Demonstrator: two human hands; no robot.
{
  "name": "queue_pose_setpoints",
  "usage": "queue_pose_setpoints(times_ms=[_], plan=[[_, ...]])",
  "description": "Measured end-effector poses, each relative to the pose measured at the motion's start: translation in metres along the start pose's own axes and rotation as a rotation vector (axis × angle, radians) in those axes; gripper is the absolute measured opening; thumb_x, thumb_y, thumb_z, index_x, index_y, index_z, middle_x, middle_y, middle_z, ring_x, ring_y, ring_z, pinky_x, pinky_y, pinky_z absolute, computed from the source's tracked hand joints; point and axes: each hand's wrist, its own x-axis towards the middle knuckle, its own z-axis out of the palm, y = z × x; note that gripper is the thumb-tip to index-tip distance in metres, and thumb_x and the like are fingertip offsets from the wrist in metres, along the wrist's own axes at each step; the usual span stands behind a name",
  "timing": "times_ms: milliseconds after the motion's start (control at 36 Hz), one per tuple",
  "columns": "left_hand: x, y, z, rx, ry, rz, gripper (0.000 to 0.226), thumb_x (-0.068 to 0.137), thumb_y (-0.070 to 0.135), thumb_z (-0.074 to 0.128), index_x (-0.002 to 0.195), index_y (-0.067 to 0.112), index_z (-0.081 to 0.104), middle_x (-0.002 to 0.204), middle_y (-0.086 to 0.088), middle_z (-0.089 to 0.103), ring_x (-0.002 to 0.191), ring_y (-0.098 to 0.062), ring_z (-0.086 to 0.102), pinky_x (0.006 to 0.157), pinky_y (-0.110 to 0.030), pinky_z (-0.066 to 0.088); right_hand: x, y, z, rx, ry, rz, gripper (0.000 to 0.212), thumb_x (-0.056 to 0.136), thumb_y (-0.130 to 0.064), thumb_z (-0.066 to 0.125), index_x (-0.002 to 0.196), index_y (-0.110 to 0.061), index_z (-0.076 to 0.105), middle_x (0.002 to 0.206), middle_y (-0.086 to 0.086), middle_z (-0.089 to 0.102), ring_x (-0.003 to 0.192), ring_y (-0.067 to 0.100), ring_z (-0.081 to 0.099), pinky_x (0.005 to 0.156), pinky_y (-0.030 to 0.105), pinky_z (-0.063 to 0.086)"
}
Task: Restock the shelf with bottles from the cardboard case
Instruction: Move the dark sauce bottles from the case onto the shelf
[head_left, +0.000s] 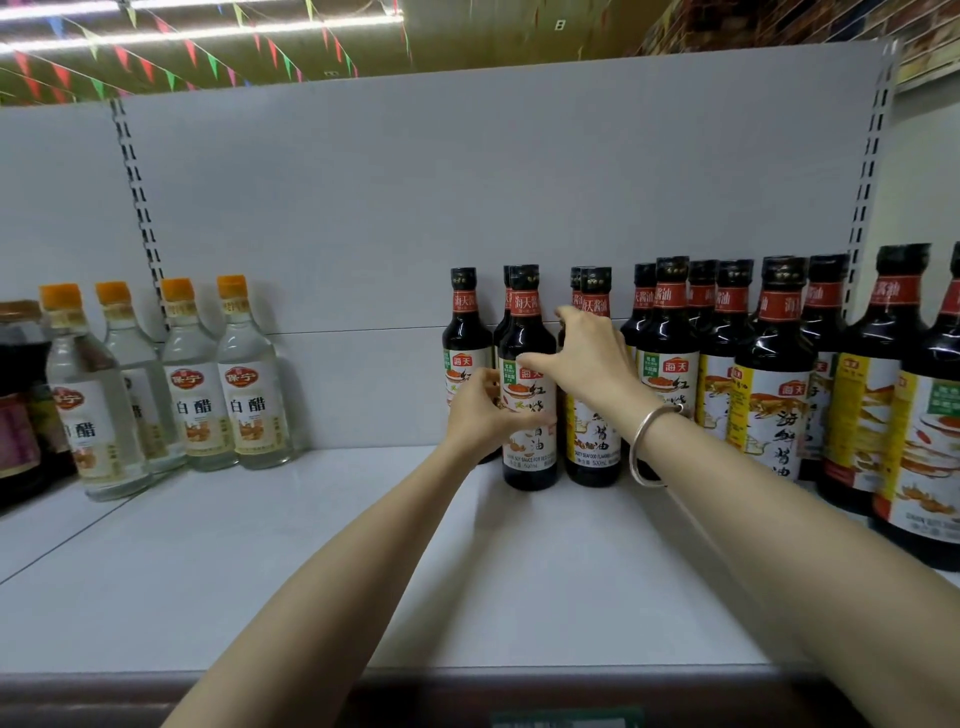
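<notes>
We see both arms reaching onto the white shelf (363, 561) toward a group of dark soy sauce bottles standing upright near the back panel (467, 182); left hand (480, 415) has its fingers curled round the label area of the front soy sauce bottle (529, 384), gripping it from its left side; that bottle stands on the shelf, upright, base down; right hand (587, 358) sits just right of it, thumb touching the same bottle's upper label, other fingers bent and reaching up to the shoulder of the neighbouring seafood soy bottle (595, 415); we cannot tell whether those fingers actually grip it or only touch; a silver bangle (652, 447) circles the right wrist; another soy bottle (465, 338) stands behind and left of the held one, partly hidden by the left hand; further right a dense row of soy bottles (774, 364) with yellow labels, larger ones at the far right edge; left side of the shelf holds four clear white vinegar bottles (223, 374) with orange caps, well apart from the soy group; dark jars (21, 395) at the far left edge; coloured pennant flags (208, 57) hang from the ceiling; cardboard case not in view.
</notes>
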Motion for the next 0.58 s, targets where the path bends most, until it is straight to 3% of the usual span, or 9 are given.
queue_pose_setpoints(times_ms=[139,222,472,583], plan=[[-0.0015,-0.0038,-0.0009,0.013,0.004,-0.015,0.067,0.056,0.018,0.091,0.111,0.016,0.053,0.099,0.006,0.063,0.088,-0.008,0.061,0.067,-0.017,0.046,0.0055,-0.003,-0.0073,0.159,-0.179,0.061,0.058,0.078,-0.035,0.074,0.126,-0.01,0.054,0.12,0.009,0.063,0.083,0.023,0.068,0.072,0.034,0.057],[-0.0008,-0.0044,-0.0009,0.019,0.011,-0.019,0.065,0.056,0.018,0.091,0.109,0.018,0.052,0.098,0.007,0.062,0.087,-0.008,0.06,0.064,-0.014,0.045,0.0055,-0.0034,-0.009,0.244,-0.224,0.082,0.048,0.079,-0.029,0.074,0.12,-0.01,0.059,0.108,0.007,0.068,0.076,0.017,0.067,0.057,0.024,0.052],[-0.0013,-0.0027,0.0,0.029,0.021,-0.026,0.061,0.056,0.018,0.091,0.102,0.019,0.051,0.089,0.011,0.06,0.079,0.0,0.057,0.06,-0.013,0.043,0.006,-0.0021,-0.0106,0.312,-0.252,0.079,0.037,0.081,-0.024,0.073,0.113,-0.009,0.062,0.1,0.007,0.07,0.067,0.011,0.066,0.047,0.016,0.047],[-0.004,-0.0012,0.0013,0.026,0.026,-0.016,0.062,0.058,0.016,0.09,0.107,0.016,0.052,0.097,0.006,0.062,0.088,-0.01,0.06,0.067,-0.018,0.047,0.0039,-0.0021,-0.0087,0.307,-0.235,0.079,0.045,0.081,-0.023,0.073,0.12,-0.007,0.059,0.104,0.011,0.07,0.078,0.018,0.069,0.067,0.031,0.059]])
